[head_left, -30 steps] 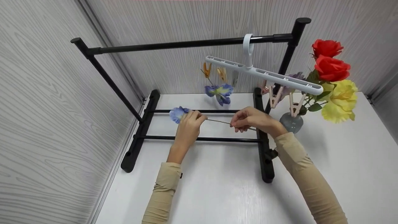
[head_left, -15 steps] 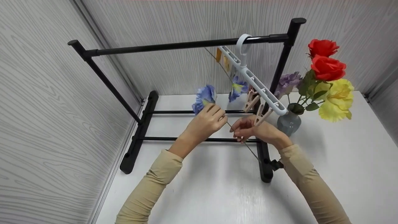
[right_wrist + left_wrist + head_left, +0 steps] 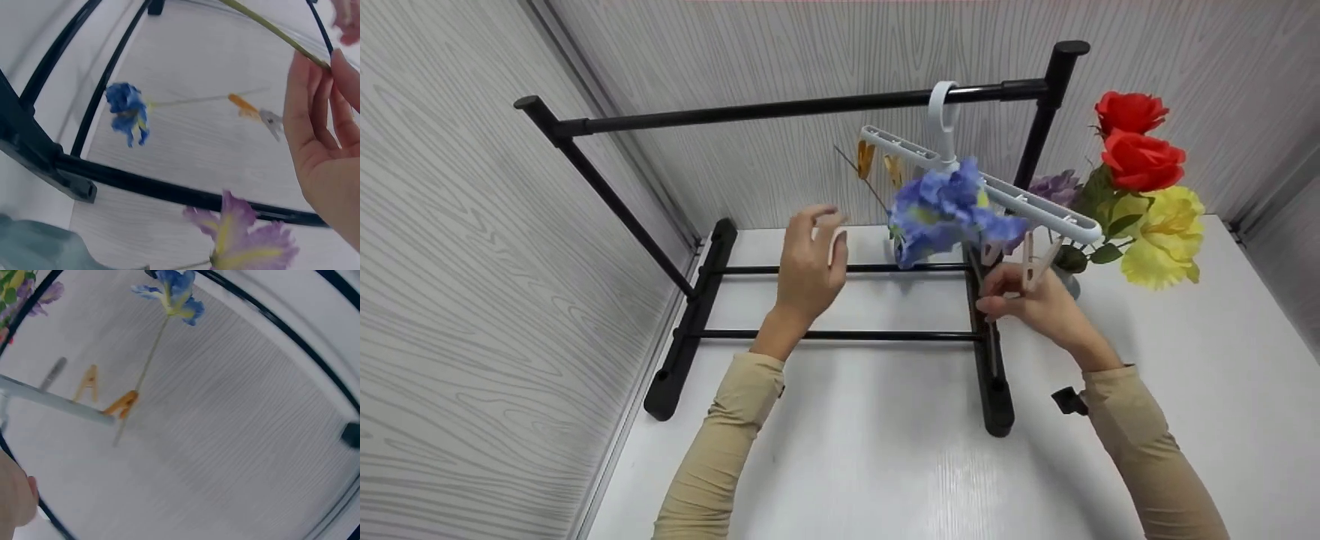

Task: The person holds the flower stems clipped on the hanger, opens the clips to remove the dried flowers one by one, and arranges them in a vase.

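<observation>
My right hand (image 3: 1035,304) pinches the green stem (image 3: 275,34) of a blue artificial flower (image 3: 949,214), whose bloom stands upright in front of the light grey hanger (image 3: 1042,210). Left of it, my left hand (image 3: 810,262) is raised with loosely bent fingers and nothing in them. From the hanger's far end an orange clothespin (image 3: 122,404) clips the stem of a second blue flower (image 3: 179,298), bloom downward. A paler yellow clothespin (image 3: 88,384) hangs beside it. At the near end, a pale pink clothespin (image 3: 1039,264) overlaps my right hand in the head view.
The hanger hooks over the top bar of a black rack (image 3: 772,110) standing on the white table (image 3: 870,450). To the right, a grey-blue vase (image 3: 39,247) holds red roses (image 3: 1144,161), a yellow flower (image 3: 1162,236) and a purple flower (image 3: 247,242). Wood-grain panels (image 3: 510,300) enclose the table.
My left hand has let go of the flower and drawn away leftward. My right hand has moved right with the flower, its bloom swung upright. The hanger has turned on its hook.
</observation>
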The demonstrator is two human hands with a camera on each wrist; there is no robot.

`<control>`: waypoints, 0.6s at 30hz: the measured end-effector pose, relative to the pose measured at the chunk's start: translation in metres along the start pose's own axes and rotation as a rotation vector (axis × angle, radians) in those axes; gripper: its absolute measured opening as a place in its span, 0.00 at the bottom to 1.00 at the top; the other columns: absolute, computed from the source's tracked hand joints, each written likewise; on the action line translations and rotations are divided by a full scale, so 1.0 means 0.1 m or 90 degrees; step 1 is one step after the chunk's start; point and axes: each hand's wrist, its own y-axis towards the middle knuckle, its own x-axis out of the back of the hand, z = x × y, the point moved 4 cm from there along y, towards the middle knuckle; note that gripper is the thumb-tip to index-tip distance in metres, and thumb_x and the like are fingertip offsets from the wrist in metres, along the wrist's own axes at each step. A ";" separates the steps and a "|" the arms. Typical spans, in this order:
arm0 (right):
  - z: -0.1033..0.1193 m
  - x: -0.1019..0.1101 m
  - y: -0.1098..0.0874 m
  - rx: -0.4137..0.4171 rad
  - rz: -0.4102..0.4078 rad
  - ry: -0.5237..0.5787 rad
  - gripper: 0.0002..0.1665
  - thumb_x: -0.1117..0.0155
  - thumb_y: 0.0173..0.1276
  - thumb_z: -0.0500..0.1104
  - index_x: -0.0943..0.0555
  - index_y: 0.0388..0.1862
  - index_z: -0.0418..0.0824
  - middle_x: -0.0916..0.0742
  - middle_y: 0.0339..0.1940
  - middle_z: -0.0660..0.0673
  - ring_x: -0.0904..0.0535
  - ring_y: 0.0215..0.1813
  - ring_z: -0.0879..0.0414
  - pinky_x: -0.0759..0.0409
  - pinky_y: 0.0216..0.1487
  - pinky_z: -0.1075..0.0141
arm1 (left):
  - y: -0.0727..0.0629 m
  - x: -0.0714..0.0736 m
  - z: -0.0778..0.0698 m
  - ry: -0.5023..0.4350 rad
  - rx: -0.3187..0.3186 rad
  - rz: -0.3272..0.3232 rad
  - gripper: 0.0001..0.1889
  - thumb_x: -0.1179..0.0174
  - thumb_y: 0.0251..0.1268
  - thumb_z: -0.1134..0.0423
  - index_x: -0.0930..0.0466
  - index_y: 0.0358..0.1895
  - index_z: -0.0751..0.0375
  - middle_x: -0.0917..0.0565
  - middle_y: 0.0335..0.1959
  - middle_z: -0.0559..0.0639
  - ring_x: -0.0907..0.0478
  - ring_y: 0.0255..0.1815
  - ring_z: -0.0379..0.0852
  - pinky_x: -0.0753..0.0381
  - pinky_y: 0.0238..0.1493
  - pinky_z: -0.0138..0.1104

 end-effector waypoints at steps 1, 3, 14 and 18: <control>0.02 0.06 -0.03 0.003 -0.032 0.003 0.06 0.29 0.63 0.25 0.19 0.36 0.25 0.14 0.30 0.43 0.13 0.32 0.53 0.12 0.36 0.62 | -0.01 -0.03 0.11 -0.028 0.076 0.006 0.12 0.42 0.72 0.73 0.23 0.56 0.71 0.24 0.55 0.64 0.24 0.56 0.60 0.21 0.57 0.47; 0.05 0.17 -0.08 0.007 -0.089 0.015 0.06 0.30 0.63 0.24 0.19 0.37 0.24 0.14 0.30 0.44 0.13 0.31 0.54 0.12 0.37 0.62 | -0.05 -0.08 0.31 -0.089 0.227 0.019 0.13 0.43 0.75 0.71 0.25 0.58 0.72 0.26 0.58 0.65 0.27 0.61 0.59 0.24 0.62 0.47; -0.01 0.56 -0.23 0.041 -0.290 0.177 0.06 0.33 0.66 0.22 0.20 0.40 0.18 0.12 0.28 0.43 0.15 0.29 0.56 0.14 0.35 0.67 | -0.39 -0.48 0.86 -0.316 0.589 0.184 0.35 0.45 0.81 0.60 0.49 0.82 0.65 0.42 0.81 0.61 0.43 0.80 0.57 0.41 0.77 0.50; -0.03 0.65 -0.25 0.062 -0.352 0.220 0.05 0.31 0.68 0.25 0.17 0.40 0.21 0.11 0.32 0.43 0.14 0.31 0.56 0.14 0.37 0.68 | -0.43 -0.60 0.86 -0.368 0.590 0.194 0.33 0.48 0.83 0.62 0.50 0.82 0.64 0.37 0.79 0.62 0.43 0.81 0.56 0.42 0.78 0.52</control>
